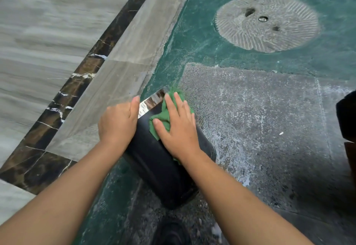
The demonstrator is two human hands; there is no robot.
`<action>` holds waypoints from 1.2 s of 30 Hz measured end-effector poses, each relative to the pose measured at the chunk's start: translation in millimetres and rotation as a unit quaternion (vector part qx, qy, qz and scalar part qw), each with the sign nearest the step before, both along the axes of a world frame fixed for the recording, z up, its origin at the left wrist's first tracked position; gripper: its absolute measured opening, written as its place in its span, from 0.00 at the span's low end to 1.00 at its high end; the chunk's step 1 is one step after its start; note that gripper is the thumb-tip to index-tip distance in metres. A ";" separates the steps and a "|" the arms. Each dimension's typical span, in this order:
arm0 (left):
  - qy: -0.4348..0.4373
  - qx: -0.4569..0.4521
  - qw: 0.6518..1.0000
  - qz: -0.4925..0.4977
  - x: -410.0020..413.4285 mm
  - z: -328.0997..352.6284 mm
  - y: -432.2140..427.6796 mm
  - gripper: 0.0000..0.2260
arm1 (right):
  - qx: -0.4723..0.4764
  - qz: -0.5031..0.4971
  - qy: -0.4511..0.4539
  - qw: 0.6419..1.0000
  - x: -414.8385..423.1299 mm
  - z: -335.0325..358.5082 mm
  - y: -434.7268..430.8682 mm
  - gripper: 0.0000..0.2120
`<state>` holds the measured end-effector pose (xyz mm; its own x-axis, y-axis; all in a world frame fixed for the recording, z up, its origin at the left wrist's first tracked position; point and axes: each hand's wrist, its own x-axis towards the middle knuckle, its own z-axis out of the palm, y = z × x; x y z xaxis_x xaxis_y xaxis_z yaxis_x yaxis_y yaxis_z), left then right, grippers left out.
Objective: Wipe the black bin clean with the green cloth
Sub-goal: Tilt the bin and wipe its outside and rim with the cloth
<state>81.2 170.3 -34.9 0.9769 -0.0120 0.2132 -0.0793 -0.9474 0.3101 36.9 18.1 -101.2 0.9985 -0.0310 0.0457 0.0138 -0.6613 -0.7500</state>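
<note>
The black bin (163, 169) lies on its side on the wet ground in the middle of the view, with a shiny silver band (151, 102) at its far end. My left hand (118, 121) grips the bin's left side near that band. The palm of my right hand (177, 127) lies flat on the crumpled green cloth (163, 117), pressing it against the bin's upper side. Part of the cloth is hidden under that hand.
Grey marble tiles (48, 42) with a dark veined strip fill the left. Green-painted ground holds a round ribbed stone disc (267, 23). Wet grey concrete (260, 119) lies to the right. A dark object (348, 117) sits at the right edge, a dark shoe (169, 233) at the bottom.
</note>
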 end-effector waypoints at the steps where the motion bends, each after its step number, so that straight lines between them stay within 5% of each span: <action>1: 0.003 -0.007 1.000 0.010 0.1 -2.1 5.9 0.29 | -0.015 0.002 0.014 1.000 -8.8 -10.4 -5.0 0.36; 8: -0.005 -0.003 1.000 0.008 -4.1 -3.9 10.9 0.29 | -0.026 -0.073 0.151 0.986 -75.2 -73.3 -59.7 0.34; 16: 0.005 -0.006 1.000 -0.008 -22.9 -5.6 11.6 0.29 | 0.081 -0.144 0.246 0.955 -18.2 -85.7 -82.8 0.25; 21: 0.021 -0.004 1.000 0.019 -19.6 -0.2 7.3 0.29 | 0.104 -0.107 0.127 0.981 -46.9 -63.0 -70.4 0.16; 26: 0.036 0.015 0.999 0.027 -13.9 8.2 -10.9 0.29 | 0.089 -0.120 0.085 0.985 -131.3 -47.4 -37.6 0.26; 29: 0.034 0.014 0.999 0.032 -15.3 10.0 -19.8 0.29 | 0.118 -0.139 0.032 0.983 -158.2 -36.4 -34.7 0.16; 36: 0.043 0.033 0.998 0.037 -12.0 11.9 -22.6 0.28 | 0.368 -0.133 0.087 0.916 -159.9 5.0 -73.5 0.07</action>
<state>69.2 147.7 -22.9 0.9902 0.0506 0.1300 0.0166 -0.9681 0.2502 -122.9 -55.4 -96.2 0.9410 -0.2335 -0.2449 -0.2368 0.0625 -0.9696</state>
